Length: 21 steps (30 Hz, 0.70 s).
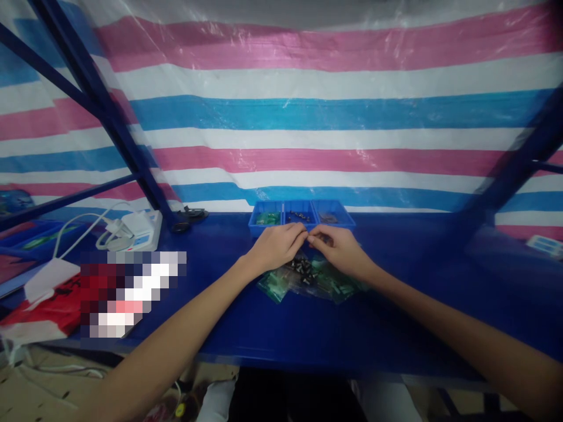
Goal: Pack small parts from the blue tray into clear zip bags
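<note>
My left hand [281, 243] and my right hand [336, 246] meet fingertip to fingertip in front of a blue tray [253, 224]. Both are closed in a pinch; whatever lies between the fingers is too small to make out. Beneath them, several clear greenish plastic bags [276, 285] lie on the blue table [220, 310], with a heap of small dark and silvery parts [303, 271] among them. The tray has three compartments: green packets [267, 218] at left, small dark parts [299, 217] in the middle, and at right small pieces [328, 219] I cannot identify.
At left on the table are a white power strip [152, 231] with plugs and cables, a red bag [74, 299] and a blurred-out item [141, 293]. A dark coiled object [191, 214] lies near the back. Blue metal posts [118, 140] and striped sheeting [308, 111] stand behind.
</note>
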Motion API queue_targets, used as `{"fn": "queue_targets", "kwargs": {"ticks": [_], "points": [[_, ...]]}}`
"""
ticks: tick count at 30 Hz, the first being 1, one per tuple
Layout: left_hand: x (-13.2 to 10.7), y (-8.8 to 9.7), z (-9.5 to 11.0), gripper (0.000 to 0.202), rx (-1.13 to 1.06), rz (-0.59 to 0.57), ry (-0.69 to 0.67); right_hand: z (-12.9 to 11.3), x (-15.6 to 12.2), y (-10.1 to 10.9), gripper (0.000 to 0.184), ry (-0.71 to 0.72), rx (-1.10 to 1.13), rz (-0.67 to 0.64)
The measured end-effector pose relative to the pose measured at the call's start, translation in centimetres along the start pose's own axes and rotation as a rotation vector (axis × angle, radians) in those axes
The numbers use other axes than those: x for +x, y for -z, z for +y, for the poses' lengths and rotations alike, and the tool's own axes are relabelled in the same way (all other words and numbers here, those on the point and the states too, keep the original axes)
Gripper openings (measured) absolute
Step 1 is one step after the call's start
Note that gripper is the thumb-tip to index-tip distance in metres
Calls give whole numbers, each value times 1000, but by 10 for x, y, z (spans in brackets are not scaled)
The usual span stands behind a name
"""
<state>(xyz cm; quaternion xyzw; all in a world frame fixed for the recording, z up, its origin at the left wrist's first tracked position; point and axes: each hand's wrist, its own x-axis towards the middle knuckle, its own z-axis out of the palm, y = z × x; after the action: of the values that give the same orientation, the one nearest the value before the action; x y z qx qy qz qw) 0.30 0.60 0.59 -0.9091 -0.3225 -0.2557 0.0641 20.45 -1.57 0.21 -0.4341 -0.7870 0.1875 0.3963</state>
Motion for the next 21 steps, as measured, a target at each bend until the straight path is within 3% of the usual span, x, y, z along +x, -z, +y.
{"fn": "queue_targets", "kwargs": {"ticks": [11, 21], "points": [[-1, 3, -1, 24, 93, -92, -50, 3, 0, 0, 19, 26, 4, 35], [-1, -5, -2, 39, 23, -90, -79, 0, -1, 1, 14, 67, 14, 85]]}}
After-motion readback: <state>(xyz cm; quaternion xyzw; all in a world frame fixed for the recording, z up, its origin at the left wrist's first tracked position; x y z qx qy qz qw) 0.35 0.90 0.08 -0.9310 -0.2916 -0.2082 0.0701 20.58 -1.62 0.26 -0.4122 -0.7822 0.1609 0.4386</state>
